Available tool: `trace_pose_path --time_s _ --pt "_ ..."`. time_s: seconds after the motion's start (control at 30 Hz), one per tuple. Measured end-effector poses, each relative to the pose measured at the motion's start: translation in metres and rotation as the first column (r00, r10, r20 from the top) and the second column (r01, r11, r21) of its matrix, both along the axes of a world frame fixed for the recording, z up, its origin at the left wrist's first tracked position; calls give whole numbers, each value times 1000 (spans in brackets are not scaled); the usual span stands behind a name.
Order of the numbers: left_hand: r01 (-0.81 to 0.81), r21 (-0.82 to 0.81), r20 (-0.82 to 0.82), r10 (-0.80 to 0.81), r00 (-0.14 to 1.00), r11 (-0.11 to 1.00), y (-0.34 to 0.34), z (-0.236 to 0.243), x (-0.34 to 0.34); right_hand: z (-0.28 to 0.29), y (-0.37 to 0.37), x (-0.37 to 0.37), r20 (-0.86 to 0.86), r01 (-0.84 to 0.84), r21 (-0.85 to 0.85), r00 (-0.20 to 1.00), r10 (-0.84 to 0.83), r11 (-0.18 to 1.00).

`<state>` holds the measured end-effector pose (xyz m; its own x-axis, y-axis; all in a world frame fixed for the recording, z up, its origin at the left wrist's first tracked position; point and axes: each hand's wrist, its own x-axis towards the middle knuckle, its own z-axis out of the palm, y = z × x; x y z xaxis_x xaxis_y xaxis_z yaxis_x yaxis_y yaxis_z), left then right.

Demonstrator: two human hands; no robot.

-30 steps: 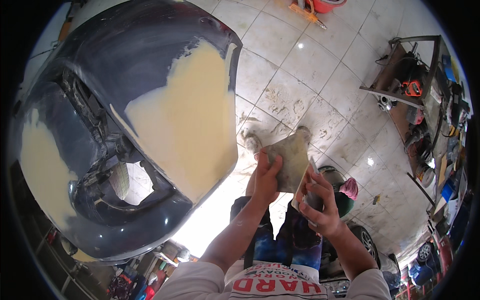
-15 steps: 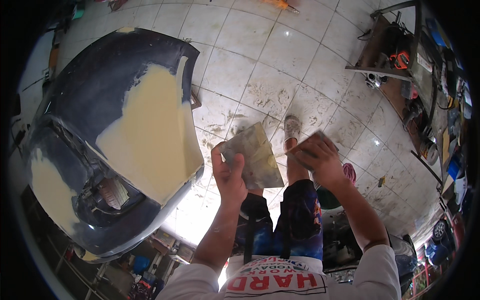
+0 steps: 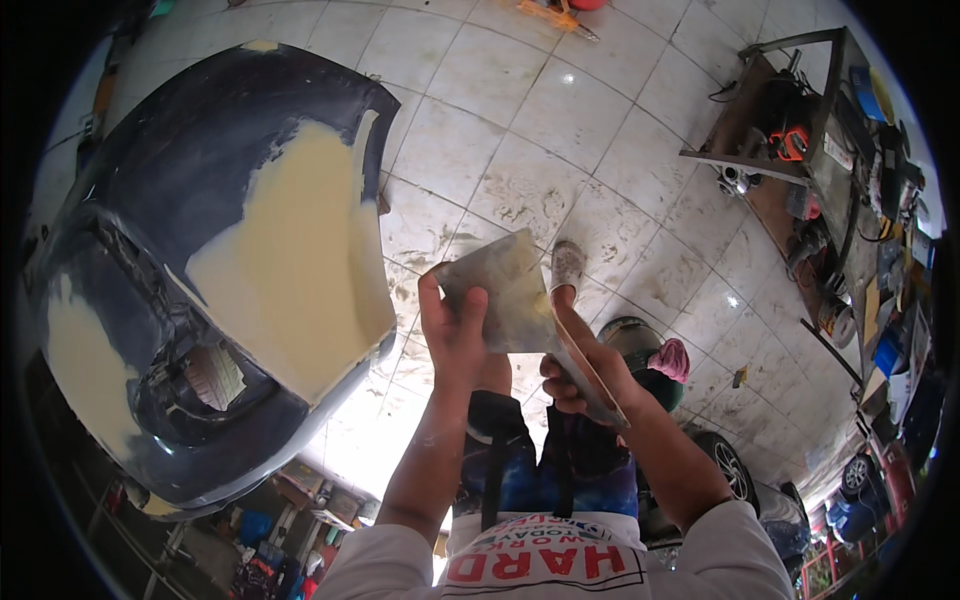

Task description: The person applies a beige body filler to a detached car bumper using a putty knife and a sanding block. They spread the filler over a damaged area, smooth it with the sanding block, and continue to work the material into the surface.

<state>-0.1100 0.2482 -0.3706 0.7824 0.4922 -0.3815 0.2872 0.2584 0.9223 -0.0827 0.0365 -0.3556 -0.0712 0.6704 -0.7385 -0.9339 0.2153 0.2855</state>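
My left hand (image 3: 455, 335) is closed on a flat grey square mixing board (image 3: 500, 300), its thumb lying on the upper face. Pale yellowish smears mark the board's far and right edges. A thin flat putty spreader (image 3: 583, 368) is gripped in my right hand (image 3: 612, 372), tilted almost edge-on beside the board. Its far end meets or nearly meets the board's right edge; I cannot tell if they touch. To the left stands a dark car body panel (image 3: 190, 160) with a broad patch of beige filler (image 3: 290, 260) on it. Both hands are apart from that panel.
A dark round container (image 3: 650, 375) with a pink cloth (image 3: 670, 360) stands to the right of my legs. Farther right is a cluttered metal shelf (image 3: 765, 170) holding tools. Dusty marks cover the white tiled floor (image 3: 540, 195). An orange object (image 3: 555, 18) lies at the far edge.
My right hand has moved left and slightly nearer to me, turning the spreader from lying flat to edge-on against the board's side. The left hand and board have shifted only slightly.
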Motion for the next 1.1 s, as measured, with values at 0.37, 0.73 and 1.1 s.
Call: trace_pose_path --time_s 0.37,0.73,1.1 --pt "102 70 -73 -97 993 992 -1 5 -14 -105 32 -20 43 195 -249 981 -190 949" --pt "407 536 -166 -381 910 740 22 55 8 -14 -1 44 512 116 -653 -660 549 749" --pt "504 628 -266 -445 855 593 52 26 -12 -70 47 63 737 -175 -612 227 636 771"
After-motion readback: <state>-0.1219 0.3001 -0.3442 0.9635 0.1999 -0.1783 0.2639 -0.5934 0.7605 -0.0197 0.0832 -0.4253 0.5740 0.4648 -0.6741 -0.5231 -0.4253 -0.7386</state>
